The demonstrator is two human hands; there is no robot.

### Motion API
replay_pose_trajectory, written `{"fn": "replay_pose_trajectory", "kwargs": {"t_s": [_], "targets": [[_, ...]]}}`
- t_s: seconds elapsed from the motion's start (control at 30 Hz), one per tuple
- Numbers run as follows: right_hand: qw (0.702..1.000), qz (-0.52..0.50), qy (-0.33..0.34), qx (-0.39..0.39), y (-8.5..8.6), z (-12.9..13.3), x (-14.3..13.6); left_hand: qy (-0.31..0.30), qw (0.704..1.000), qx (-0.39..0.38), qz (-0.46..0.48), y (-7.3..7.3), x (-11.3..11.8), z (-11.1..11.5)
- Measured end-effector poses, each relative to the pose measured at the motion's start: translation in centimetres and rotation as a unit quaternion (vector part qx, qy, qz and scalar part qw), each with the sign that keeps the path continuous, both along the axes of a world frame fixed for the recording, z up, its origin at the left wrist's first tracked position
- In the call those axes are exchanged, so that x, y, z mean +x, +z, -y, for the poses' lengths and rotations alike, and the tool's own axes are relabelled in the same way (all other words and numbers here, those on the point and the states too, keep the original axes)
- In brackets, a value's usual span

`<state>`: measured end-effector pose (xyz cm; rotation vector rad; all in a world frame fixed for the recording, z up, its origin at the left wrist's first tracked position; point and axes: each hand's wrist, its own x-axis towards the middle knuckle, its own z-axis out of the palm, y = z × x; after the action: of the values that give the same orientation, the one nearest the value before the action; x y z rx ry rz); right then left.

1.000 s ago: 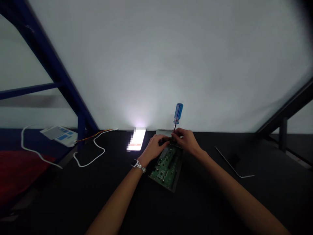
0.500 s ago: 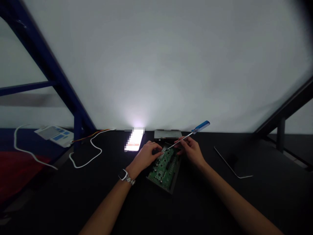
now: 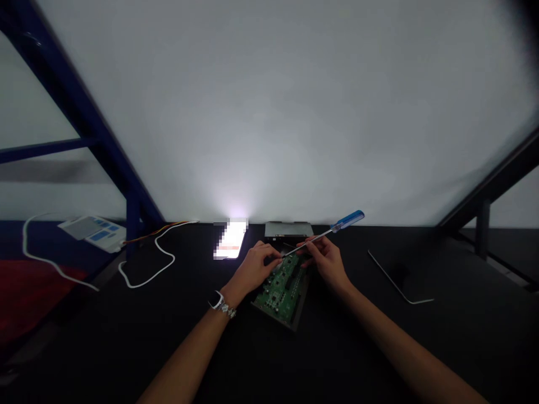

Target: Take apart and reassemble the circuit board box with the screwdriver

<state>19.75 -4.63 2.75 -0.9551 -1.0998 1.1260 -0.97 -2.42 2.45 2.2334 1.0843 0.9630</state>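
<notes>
A green circuit board (image 3: 281, 292) in a dark frame lies tilted on the black table. My right hand (image 3: 326, 258) grips the shaft of a screwdriver (image 3: 347, 220) with a blue handle, which points up to the right. The screwdriver's tip is at the board's upper left part, beside the fingertips of my left hand (image 3: 256, 265). The thumb and fingers of my left hand are pinched together at the tip; whatever lies between them is too small to make out. A watch and a bracelet are on my left wrist.
Behind the board is a flat metal box (image 3: 288, 229). A glowing phone (image 3: 231, 238) lies left of it. White cable (image 3: 145, 283) and a printed card (image 3: 95, 231) are on the left, a bent metal rod (image 3: 389, 278) on the right. Blue frame bars (image 3: 96, 134) rise at left.
The screwdriver has tipped lower, its tip shifting slightly left to my left fingertips. The left thumb and fingers have come closer together, and my left wrist has turned a little.
</notes>
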Motion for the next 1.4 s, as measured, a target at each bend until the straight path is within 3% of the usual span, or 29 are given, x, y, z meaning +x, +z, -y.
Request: {"fn": "replay_pose_trajectory", "kwargs": {"t_s": [0.33, 0.73, 0.9, 1.0, 1.17, 1.4], "targets": [[0.997, -0.07, -0.039, -0.015, -1.1, -0.4, 0.3, 0.032, 0.999, -0.02, 0.037, -0.1, -0.3, -0.2], [0.987, -0.136, -0.052, -0.069, -0.6, -0.3, 0.3, 0.066, 0.989, -0.025, 0.131, 0.1, 0.3, -0.3], [0.981, -0.158, -0.079, -0.074, -0.2, -0.4, 0.6, 0.095, 0.993, 0.047, 0.048, -0.1, -2.1, -2.0], [0.984, -0.146, -0.074, -0.067, -0.2, -0.2, 0.3, 0.072, 0.995, 0.067, -0.011, -0.6, -2.9, -2.7], [0.988, -0.127, -0.057, -0.067, -0.8, -0.1, -0.1, 0.052, 0.994, 0.07, -0.058, -1.3, -2.4, -2.9], [0.988, -0.122, -0.054, -0.074, -0.9, -0.2, 0.1, 0.067, 0.992, 0.071, -0.077, -1.2, -1.8, -2.9]]}}
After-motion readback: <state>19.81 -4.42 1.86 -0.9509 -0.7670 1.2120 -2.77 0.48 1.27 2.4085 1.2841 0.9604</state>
